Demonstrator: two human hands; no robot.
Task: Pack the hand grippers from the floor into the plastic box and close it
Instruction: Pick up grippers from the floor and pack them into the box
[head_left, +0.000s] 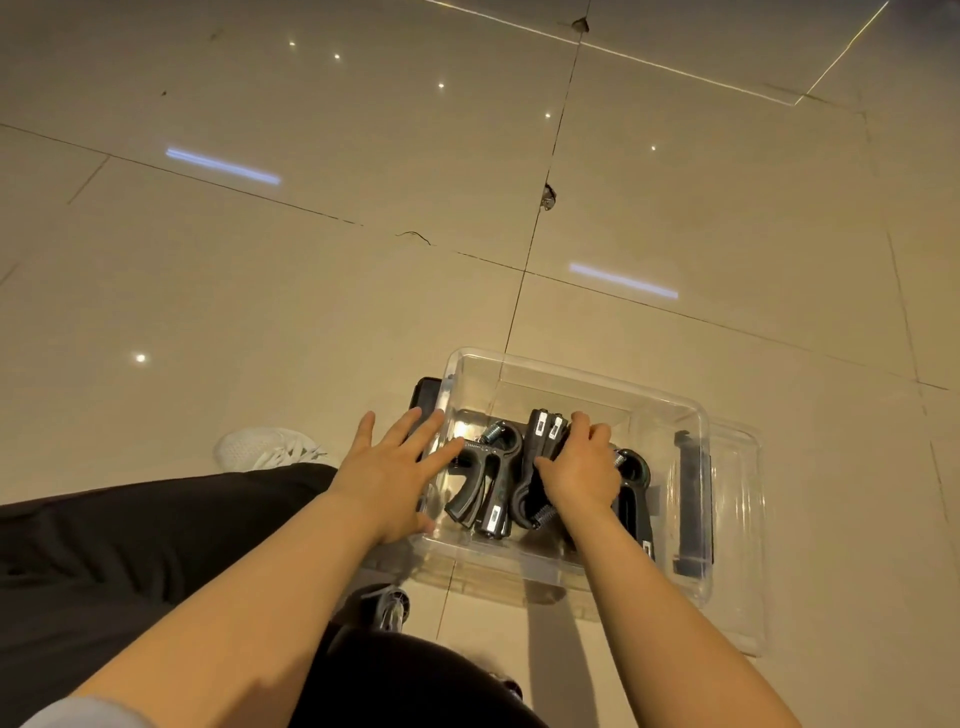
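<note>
A clear plastic box (582, 376) stands open on the tiled floor, low and right of centre. Black hand grippers with metal springs lie inside it. One hand gripper (485, 480) rests at the box's left end. My right hand (582, 462) is inside the box, closed over a second hand gripper (543, 431) in the middle. A third hand gripper (636, 488) shows just right of that hand. My left hand (400, 467) lies flat with fingers spread against the box's left wall. The clear lid (743, 545) sits under and to the right of the box.
My legs in black trousers (130, 551) fill the lower left, with a white shoe (270, 449) left of the box and another shoe (389, 605) below it. A black latch (693, 504) hangs on the box's right end. Bare beige tiles stretch beyond the box.
</note>
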